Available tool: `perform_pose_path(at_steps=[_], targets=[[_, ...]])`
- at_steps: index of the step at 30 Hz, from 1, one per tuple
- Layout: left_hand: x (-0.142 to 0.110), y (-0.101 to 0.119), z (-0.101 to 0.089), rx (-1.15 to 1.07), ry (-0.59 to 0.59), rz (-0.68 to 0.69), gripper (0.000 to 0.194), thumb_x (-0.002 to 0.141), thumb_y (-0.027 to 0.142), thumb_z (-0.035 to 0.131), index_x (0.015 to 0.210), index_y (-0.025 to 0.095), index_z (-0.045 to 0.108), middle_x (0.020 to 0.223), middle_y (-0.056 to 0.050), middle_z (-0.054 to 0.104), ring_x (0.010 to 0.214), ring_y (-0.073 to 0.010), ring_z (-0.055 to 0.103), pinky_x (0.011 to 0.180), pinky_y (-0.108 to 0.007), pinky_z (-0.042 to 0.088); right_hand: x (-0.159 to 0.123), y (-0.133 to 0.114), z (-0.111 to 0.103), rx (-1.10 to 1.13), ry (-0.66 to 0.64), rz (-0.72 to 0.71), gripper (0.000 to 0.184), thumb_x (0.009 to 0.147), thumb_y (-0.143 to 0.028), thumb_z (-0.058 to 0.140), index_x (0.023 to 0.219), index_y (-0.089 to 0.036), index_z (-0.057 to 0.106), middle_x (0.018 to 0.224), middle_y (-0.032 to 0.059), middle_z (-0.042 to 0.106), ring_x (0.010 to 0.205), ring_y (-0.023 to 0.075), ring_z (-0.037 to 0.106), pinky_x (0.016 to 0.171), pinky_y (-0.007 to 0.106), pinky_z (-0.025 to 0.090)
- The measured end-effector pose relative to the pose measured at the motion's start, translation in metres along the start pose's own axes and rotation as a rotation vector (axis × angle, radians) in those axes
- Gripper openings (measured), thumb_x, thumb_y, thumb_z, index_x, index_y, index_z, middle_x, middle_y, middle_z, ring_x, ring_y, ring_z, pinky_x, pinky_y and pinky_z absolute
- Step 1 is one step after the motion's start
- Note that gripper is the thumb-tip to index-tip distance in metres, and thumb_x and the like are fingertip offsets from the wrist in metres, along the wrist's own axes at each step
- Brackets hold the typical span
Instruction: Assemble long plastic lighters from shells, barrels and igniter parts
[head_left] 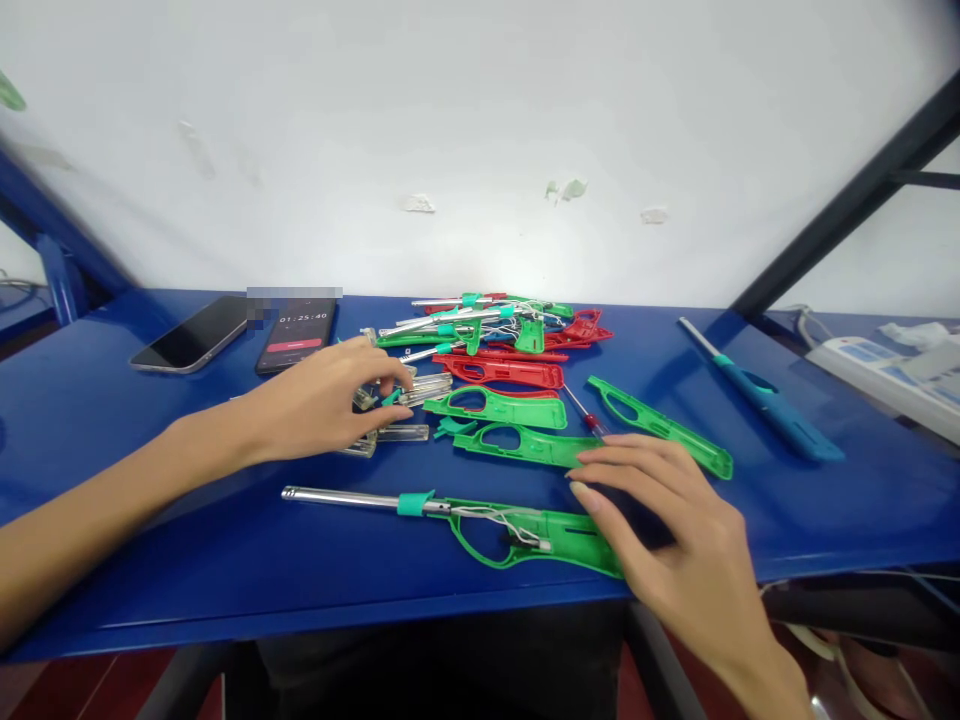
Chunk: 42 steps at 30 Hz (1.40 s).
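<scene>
My left hand (322,400) reaches over a small heap of clear plastic tubes (405,432), its fingertips pinched on a small teal part (391,396). My right hand (660,520) lies with fingers stretched flat on the rear end of a half-built green lighter (517,532) with a metal nozzle and white wires, near the table's front edge. Loose green shell halves (499,406) and a red shell half (506,372) lie between the two hands.
A pile of green and red shells and metal nozzles (495,322) sits at the back of the blue table (225,560). Two phones (296,335) lie at back left. A finished teal lighter (765,400) lies right; a white power strip (877,368) far right.
</scene>
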<state>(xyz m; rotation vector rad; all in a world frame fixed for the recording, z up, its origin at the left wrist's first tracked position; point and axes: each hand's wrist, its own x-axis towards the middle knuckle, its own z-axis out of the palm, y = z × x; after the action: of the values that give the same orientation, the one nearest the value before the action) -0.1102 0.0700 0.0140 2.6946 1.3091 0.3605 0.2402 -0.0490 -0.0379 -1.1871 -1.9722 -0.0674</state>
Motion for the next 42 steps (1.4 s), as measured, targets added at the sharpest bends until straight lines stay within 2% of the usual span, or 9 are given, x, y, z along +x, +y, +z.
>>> perform_pose_path(at_steps=[6,9,12,17,22,28,34,37,42], targets=[[-0.002,0.010,0.002,-0.003,-0.015,-0.022,0.044,0.103,0.052,0.052,0.126,0.021,0.074,0.107,-0.010,0.075,0.092,-0.0253,0.069,0.080,-0.036,0.049,-0.001,-0.001,-0.007,0.056,-0.037,-0.117,0.009,0.099,-0.021,0.075,0.106,-0.027,0.074,0.101,0.0007,0.080,0.111,0.0229,0.065,0.099,0.039,0.052],[-0.002,0.012,0.000,0.005,0.048,-0.008,0.042,0.103,0.044,0.051,0.128,0.020,0.074,0.110,-0.010,0.077,0.093,-0.0249,0.071,0.081,-0.035,0.051,0.000,-0.002,-0.010,0.079,-0.081,-0.155,0.012,0.098,-0.018,0.076,0.104,-0.027,0.074,0.097,-0.0006,0.080,0.109,0.0227,0.064,0.101,0.040,0.051],[-0.002,0.011,0.002,0.017,0.150,0.028,0.040,0.104,0.034,0.048,0.131,0.018,0.073,0.103,-0.009,0.078,0.090,-0.0232,0.071,0.082,-0.034,0.052,0.000,-0.010,-0.011,0.066,-0.136,-0.168,0.011,0.098,-0.023,0.079,0.107,-0.027,0.074,0.098,-0.0013,0.080,0.111,0.0231,0.063,0.103,0.040,0.049],[-0.005,0.010,0.009,0.058,0.161,0.122,0.040,0.107,0.033,0.045,0.126,0.017,0.076,0.115,-0.013,0.078,0.102,-0.0270,0.072,0.087,-0.039,0.055,-0.001,-0.030,-0.004,0.056,-0.176,-0.135,0.018,0.097,-0.035,0.081,0.111,-0.028,0.073,0.101,-0.0026,0.079,0.109,0.0226,0.062,0.102,0.040,0.047],[-0.010,0.012,0.015,0.060,0.145,0.150,0.037,0.107,0.034,0.048,0.123,0.019,0.077,0.123,-0.015,0.074,0.108,-0.0283,0.070,0.090,-0.042,0.057,-0.002,-0.038,0.006,0.078,-0.165,-0.080,0.008,0.100,-0.026,0.078,0.106,-0.028,0.074,0.094,-0.0038,0.077,0.091,0.0189,0.064,0.088,0.037,0.049],[-0.010,0.009,0.017,0.076,0.134,0.146,0.036,0.104,0.040,0.052,0.119,0.019,0.079,0.120,-0.015,0.076,0.109,-0.0316,0.071,0.095,-0.047,0.058,-0.001,-0.037,0.009,0.123,-0.179,-0.044,0.005,0.101,-0.025,0.077,0.104,-0.028,0.075,0.092,-0.0029,0.076,0.086,0.0173,0.065,0.081,0.033,0.052],[-0.006,0.007,0.016,0.072,0.119,0.121,0.036,0.103,0.038,0.052,0.109,0.020,0.082,0.107,-0.013,0.081,0.100,-0.0296,0.074,0.088,-0.043,0.058,-0.001,-0.038,0.011,0.133,-0.159,-0.070,0.006,0.105,-0.023,0.070,0.102,-0.027,0.074,0.093,-0.0027,0.075,0.085,0.0142,0.067,0.081,0.029,0.052],[-0.006,0.012,0.012,0.058,0.139,0.120,0.037,0.103,0.035,0.049,0.114,0.019,0.081,0.111,-0.013,0.080,0.103,-0.0295,0.074,0.089,-0.042,0.058,-0.004,-0.037,0.013,0.131,-0.156,-0.073,0.006,0.105,-0.022,0.069,0.105,-0.026,0.073,0.095,-0.0027,0.075,0.085,0.0138,0.066,0.081,0.028,0.052],[-0.008,0.038,-0.004,-0.196,0.256,0.070,0.025,0.105,0.034,0.059,0.120,0.024,0.077,0.106,-0.003,0.080,0.093,-0.0185,0.073,0.086,-0.029,0.057,-0.006,-0.035,0.015,0.134,-0.166,-0.052,0.005,0.105,-0.021,0.070,0.106,-0.026,0.071,0.096,-0.0026,0.074,0.085,0.0143,0.066,0.081,0.029,0.052]])
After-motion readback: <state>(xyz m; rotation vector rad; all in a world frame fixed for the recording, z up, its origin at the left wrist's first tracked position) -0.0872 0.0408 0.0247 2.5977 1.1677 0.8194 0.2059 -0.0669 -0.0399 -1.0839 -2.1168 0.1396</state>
